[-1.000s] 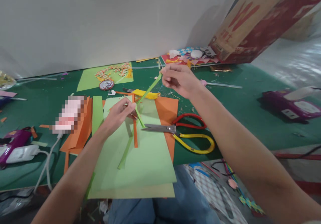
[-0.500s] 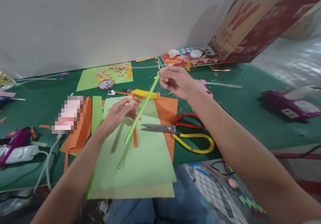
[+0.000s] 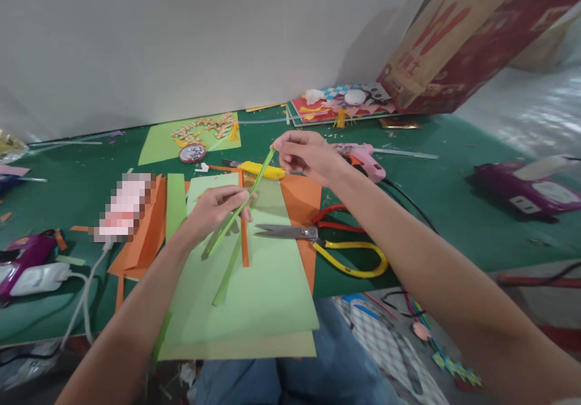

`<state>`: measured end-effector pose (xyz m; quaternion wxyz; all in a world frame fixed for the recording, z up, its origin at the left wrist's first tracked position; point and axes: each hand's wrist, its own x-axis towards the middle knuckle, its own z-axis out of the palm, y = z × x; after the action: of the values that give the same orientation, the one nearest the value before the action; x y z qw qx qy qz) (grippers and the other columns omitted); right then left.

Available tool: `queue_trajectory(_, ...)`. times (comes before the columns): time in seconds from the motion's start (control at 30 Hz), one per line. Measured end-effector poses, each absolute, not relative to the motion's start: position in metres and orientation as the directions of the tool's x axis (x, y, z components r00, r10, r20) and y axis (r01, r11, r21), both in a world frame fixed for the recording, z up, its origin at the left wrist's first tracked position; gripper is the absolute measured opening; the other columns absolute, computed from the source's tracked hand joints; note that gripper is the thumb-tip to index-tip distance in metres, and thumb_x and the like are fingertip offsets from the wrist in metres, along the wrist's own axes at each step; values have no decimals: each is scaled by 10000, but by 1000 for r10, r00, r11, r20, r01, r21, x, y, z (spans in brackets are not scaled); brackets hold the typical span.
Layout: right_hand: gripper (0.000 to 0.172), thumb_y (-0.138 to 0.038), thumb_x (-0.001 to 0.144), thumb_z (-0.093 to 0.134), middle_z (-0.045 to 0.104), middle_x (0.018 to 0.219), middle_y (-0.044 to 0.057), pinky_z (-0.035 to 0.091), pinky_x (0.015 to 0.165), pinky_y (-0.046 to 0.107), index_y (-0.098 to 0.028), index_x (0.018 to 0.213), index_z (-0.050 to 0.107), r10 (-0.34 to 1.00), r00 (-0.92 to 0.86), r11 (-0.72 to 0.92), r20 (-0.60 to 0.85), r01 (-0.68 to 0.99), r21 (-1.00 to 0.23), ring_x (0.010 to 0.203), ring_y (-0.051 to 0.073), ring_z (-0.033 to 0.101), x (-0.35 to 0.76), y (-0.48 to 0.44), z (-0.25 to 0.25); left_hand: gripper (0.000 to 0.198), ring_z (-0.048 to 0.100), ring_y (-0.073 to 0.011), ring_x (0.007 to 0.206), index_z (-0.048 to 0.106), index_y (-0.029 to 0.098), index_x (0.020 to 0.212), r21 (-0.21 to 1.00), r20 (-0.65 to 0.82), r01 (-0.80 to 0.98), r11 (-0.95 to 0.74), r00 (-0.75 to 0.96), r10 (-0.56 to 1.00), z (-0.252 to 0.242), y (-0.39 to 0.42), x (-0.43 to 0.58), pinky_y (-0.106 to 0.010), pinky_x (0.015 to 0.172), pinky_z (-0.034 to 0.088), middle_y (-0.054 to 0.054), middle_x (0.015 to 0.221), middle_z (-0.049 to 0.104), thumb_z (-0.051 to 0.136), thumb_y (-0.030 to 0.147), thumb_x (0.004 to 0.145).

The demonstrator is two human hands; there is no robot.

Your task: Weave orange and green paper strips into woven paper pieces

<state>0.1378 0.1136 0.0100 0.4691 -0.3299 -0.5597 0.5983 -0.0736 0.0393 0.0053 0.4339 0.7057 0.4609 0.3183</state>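
Observation:
A long thin green paper strip (image 3: 245, 202) runs slantwise between my two hands above a light green sheet (image 3: 254, 284). My right hand (image 3: 306, 155) pinches the strip's upper end. My left hand (image 3: 218, 208) has its fingers closed round the strip lower down. A second green strip (image 3: 226, 276) and a thin orange strip (image 3: 245, 244) lie flat on the sheet. Scissors (image 3: 318, 235) with red and yellow handles lie just right of my hands on orange paper (image 3: 302, 202).
A pink glue gun (image 3: 363, 157) lies behind my right wrist on the green mat (image 3: 436, 211). Purple glue guns sit at far left (image 3: 27, 253) and far right (image 3: 526, 187). A tilted cardboard box (image 3: 458, 36) stands at the back right. Paper scraps litter the mat.
My right hand has come down and left with the strip's upper end. The strip was bent at my left hand, then straight; now its lower end passes through my left fingers.

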Motion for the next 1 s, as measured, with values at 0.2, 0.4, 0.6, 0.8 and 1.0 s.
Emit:
queue_trajectory(0.2, 189, -248, 683, 749, 447, 477, -67, 231, 362, 187, -154, 645, 590, 934, -336, 58, 124, -200, -978, 417, 52, 457, 137, 112, 11, 387, 630, -192, 794, 616, 182, 603, 896, 48, 392, -209, 383, 922, 5, 40, -75, -299, 749, 472, -42, 620, 652, 501, 422, 885)
queue_trajectory(0.4, 236, -308, 675, 771, 454, 483, -71, 252, 368, 190, -155, 668, 591, 928, -347, 68, 133, -193, -979, 418, 49, 459, 138, 114, 10, 337, 610, -165, 669, 623, 173, 708, 904, 26, 391, -174, 356, 934, 6, 40, -74, -280, 630, 457, -27, 636, 658, 514, 447, 871)
queue_trajectory(0.6, 264, -366, 693, 759, 501, 504, -54, 229, 353, 192, -146, 769, 636, 903, -420, 34, 89, -138, -990, 427, 55, 468, 136, 113, 8, 260, 599, -145, 626, 604, 172, 768, 918, 64, 349, -188, 337, 939, 4, 41, -73, -284, 683, 448, -5, 606, 647, 556, 413, 853)
queue_trajectory(0.8, 258, -382, 730, 717, 552, 513, -32, 276, 390, 189, -145, 688, 624, 788, -612, 86, 72, -7, -996, 435, 47, 457, 128, 105, 4, 255, 592, -138, 608, 597, 169, 772, 914, 51, 361, -183, 344, 937, 4, 40, -72, -276, 656, 432, 4, 609, 649, 579, 415, 836)
queue_trajectory(1.0, 244, -355, 745, 698, 547, 510, -32, 294, 417, 197, -145, 649, 617, 767, -637, 130, 73, 43, -991, 439, 46, 444, 125, 100, 4, 256, 600, -148, 620, 600, 174, 773, 909, 46, 372, -186, 356, 933, 5, 40, -72, -289, 658, 438, 0, 613, 652, 571, 418, 843)
